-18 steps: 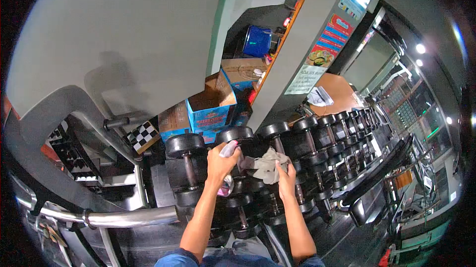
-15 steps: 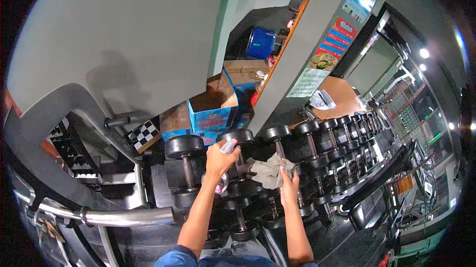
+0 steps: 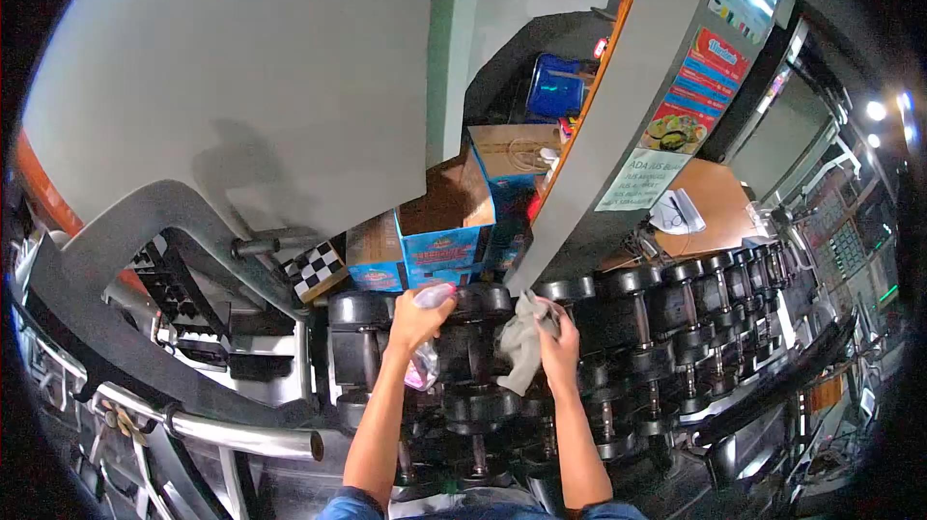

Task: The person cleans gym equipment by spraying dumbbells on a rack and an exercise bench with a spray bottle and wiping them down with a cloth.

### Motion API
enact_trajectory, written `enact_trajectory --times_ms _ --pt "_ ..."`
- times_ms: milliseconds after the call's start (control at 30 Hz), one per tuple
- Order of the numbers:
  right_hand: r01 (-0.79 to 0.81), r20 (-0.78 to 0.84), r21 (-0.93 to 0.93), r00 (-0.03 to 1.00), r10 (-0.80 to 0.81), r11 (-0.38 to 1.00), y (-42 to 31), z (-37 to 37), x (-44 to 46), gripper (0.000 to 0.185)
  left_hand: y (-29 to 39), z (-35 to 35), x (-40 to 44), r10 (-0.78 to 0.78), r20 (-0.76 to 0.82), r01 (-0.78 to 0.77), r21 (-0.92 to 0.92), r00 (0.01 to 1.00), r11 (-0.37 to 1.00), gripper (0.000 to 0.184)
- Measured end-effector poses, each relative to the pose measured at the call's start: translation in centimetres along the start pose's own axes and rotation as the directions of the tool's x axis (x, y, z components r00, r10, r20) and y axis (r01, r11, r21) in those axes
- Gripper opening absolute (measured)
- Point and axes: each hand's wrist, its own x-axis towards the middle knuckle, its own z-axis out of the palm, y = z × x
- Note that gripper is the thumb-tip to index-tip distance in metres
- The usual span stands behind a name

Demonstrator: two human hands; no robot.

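My left hand (image 3: 415, 324) is closed around the neck of a spray bottle (image 3: 422, 368). Its pale head with a pink tip shows above my fingers, and the clear body with pink on it shows below. Grey cloth (image 3: 522, 351) hangs bunched from my right hand (image 3: 559, 351), whose fingers are closed on it. Both hands are over a rack of black dumbbells. One dumbbell (image 3: 483, 406) lies below and between them, and another (image 3: 362, 313) is left of the bottle. Whether the cloth touches a dumbbell I cannot tell.
Blue cardboard boxes (image 3: 446, 250) stand behind the rack, beside a checkered board (image 3: 315, 271). A grey pillar (image 3: 589, 134) with posters rises behind. On the left is a machine frame with a metal tube (image 3: 246, 435). More dumbbells (image 3: 686, 274) run off to the right.
The view has shifted, so the surroundings sit further right and lower. My right hand has drawn the cloth leftward toward my left hand, and the cloth now hangs lower. Both holds are kept.
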Motion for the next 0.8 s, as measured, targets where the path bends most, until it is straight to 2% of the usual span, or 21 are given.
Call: enact_trajectory --times_ms 33,100,167,233,267,300,400,433,500,567,633,700,767,800 --pt "0.064 0.038 -0.049 0.997 -0.062 0.997 0.6 0.9 1.4 0.035 -1.1 -0.2 0.5 0.067 -0.045 -0.067 0.001 0.997 0.998 0.034" --pt "0.189 0.079 -0.299 0.982 -0.173 0.936 -0.9 3.8 3.2 0.041 -1.9 -0.9 1.4 -0.052 -0.043 0.051 -0.033 0.998 0.998 0.025" --pt "0.423 0.248 -0.561 0.906 -0.343 0.711 -0.5 7.7 4.0 0.034 -2.7 -1.2 1.7 -0.112 -0.056 0.11 -0.031 0.992 0.993 0.022" --pt "0.57 0.364 -0.604 0.819 -0.444 0.557 -0.9 10.5 3.3 0.035 -3.2 -1.0 1.6 -0.085 -0.088 0.08 -0.063 0.992 0.995 0.02" --pt "0.573 0.398 -0.625 0.818 -0.415 0.53 -0.4 11.5 2.8 0.037 -3.8 -0.6 1.7 -0.054 -0.122 0.043 -0.091 0.991 0.995 0.02" --pt "0.613 0.455 -0.669 0.785 -0.422 0.42 0.0 11.7 2.6 0.036 -4.0 -0.3 1.6 -0.059 -0.117 0.048 -0.089 0.991 0.995 0.02" --pt "0.636 0.432 -0.565 0.771 -0.468 0.525 0.3 9.0 3.5 0.042 -5.7 0.5 1.3 -0.06 -0.105 0.046 -0.135 0.993 0.99 0.026" --pt "0.571 0.355 -0.544 0.821 -0.447 0.616 -0.7 7.8 3.5 0.046 -5.3 0.8 1.0 -0.021 -0.137 0.004 -0.123 0.99 0.992 0.025" --pt "0.468 0.187 -0.534 0.878 -0.441 0.704 1.4 5.2 4.3 0.049 -4.1 0.8 0.5 -0.056 -0.132 0.051 -0.042 0.99 0.998 0.022" --pt "0.144 0.049 -0.296 0.99 -0.136 0.944 4.6 3.5 4.3 0.047 -4.3 1.0 0.6 -0.044 -0.148 0.038 -0.044 0.988 0.998 0.025" --pt "0.106 0.004 -0.265 0.994 -0.109 0.958 6.1 3.3 4.1 0.047 -4.4 1.3 0.6 -0.024 -0.159 0.017 -0.043 0.987 0.999 0.028" --pt "0.226 -0.019 -0.339 0.969 -0.247 0.913 4.3 4.8 4.0 0.046 -4.4 1.2 0.7 -0.029 -0.17 0.028 -0.004 0.985 1.0 0.029" --pt "0.436 0.121 -0.483 0.892 -0.436 0.759 1.4 6.5 3.6 0.045 -4.7 1.1 0.9 -0.025 -0.156 0.031 0.036 0.987 0.999 0.032" --pt "0.481 0.221 -0.498 0.875 -0.431 0.721 0.2 7.3 2.7 0.045 -5.2 1.2 1.1 0.094 -0.204 -0.072 0.113 0.974 0.991 0.032"
